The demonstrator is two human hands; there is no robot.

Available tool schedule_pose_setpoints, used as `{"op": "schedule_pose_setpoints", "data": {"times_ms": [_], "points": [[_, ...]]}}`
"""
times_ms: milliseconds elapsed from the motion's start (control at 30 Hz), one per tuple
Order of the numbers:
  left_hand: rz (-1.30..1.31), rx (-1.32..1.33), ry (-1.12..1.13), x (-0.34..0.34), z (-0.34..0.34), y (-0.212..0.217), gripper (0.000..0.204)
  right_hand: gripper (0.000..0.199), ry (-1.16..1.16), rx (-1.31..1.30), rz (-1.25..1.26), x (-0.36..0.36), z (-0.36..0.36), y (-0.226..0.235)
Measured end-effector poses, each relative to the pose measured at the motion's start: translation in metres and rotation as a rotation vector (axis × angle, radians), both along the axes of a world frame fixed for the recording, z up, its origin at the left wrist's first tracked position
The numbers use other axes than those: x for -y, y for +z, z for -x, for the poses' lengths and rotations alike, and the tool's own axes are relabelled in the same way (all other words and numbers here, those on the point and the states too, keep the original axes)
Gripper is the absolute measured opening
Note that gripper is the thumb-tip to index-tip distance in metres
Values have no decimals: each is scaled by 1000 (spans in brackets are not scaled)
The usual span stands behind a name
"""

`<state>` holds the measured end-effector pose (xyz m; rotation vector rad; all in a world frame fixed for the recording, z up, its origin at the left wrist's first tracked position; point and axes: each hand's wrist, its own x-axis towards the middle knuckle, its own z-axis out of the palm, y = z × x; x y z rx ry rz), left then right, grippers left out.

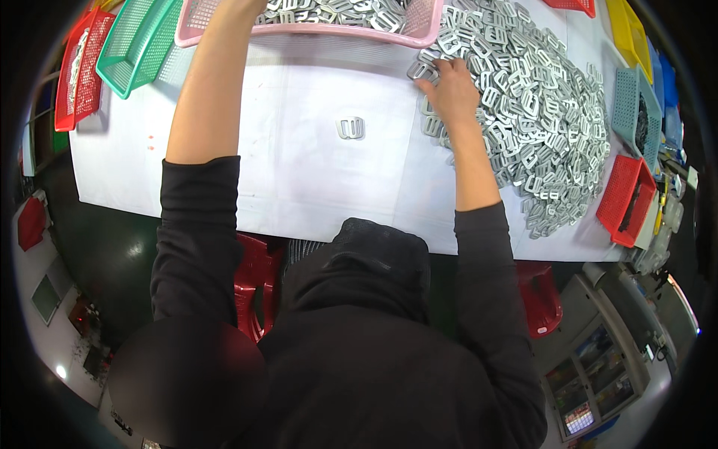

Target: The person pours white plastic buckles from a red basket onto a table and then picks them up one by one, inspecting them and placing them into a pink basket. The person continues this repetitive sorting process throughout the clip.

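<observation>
typically, the small grey metal slide buckles (523, 97), heaped loose on the right half of the white table sheet (299, 172), are judged rigid, light singly, smooth and apt to slip or interlock with neighbours. best purchase is likely a pinch across the outer frame or a fingertip hooked through a slot. the right hand (452, 90) rests at the heap's left edge, fingers curled down onto buckles; whether one is clamped cannot be told. the left hand (243, 6) reaches into the pink plastic mesh basket (299, 30) at the far edge, which also holds buckles; its fingers are cut off by the picture's top edge, so its state cannot be told. one single buckle (350, 128) lies apart at mid-sheet. a green mesh basket (138, 41) and a red mesh basket (82, 71) stand far left; another red basket (627, 198), a teal one (636, 105) and a yellow one (628, 34) line the right. nothing stands between heap and pink basket.
</observation>
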<state>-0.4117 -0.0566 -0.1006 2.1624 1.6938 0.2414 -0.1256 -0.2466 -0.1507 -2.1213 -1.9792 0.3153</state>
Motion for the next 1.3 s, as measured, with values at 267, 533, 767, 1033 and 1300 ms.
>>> {"op": "schedule_pose_setpoints", "data": {"times_ms": [267, 533, 767, 1033, 1300], "points": [[78, 608, 281, 46, -13, 15, 48, 38, 78, 122, -53, -3, -4, -14], [195, 1027, 262, 150, -40, 46, 31, 44, -335, -492, 32, 73, 9, 49], [899, 1444, 600, 284, -111, -37, 44, 42, -181, -544, 242, 111, 55, 39], [964, 1323, 584, 271, -95, -54, 34, 36, -67, -45, -53, 63, -17, -2], [978, 1331, 429, 266, -107, -52, 34, 22, 346, -640, 282, 78, -2, 30]]}}
